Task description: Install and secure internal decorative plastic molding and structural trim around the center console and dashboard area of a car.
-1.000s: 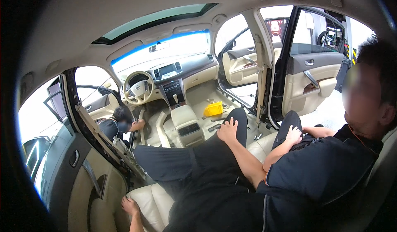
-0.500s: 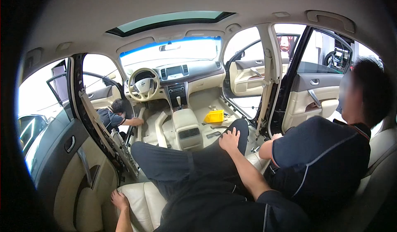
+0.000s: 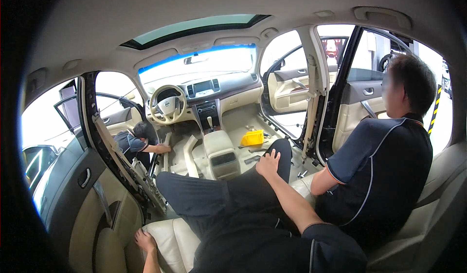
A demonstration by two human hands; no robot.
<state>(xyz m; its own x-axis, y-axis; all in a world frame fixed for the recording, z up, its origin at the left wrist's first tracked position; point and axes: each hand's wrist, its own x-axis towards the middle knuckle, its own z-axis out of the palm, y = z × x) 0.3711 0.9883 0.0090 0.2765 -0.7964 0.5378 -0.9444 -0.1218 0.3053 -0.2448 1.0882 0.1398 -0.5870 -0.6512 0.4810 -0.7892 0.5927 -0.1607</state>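
Observation:
I sit on the cream leather rear seat of a car, in black trousers. Against the outer edge of the cushion rests my left hand, near the left rear door; its fingers lie over the leather and it holds nothing. My right hand lies on my raised right knee with its fingers apart, also holding nothing.
A co-worker sits close at my right. Another person bends in at the front left doorway, reaching toward a beige trim strip. Beyond my knees stand the centre console and a yellow bin among loose parts.
The co-worker at my right is more upright, with the head further left and lower in view. The view has shifted slightly. My hands stay on the seat edge and knee.

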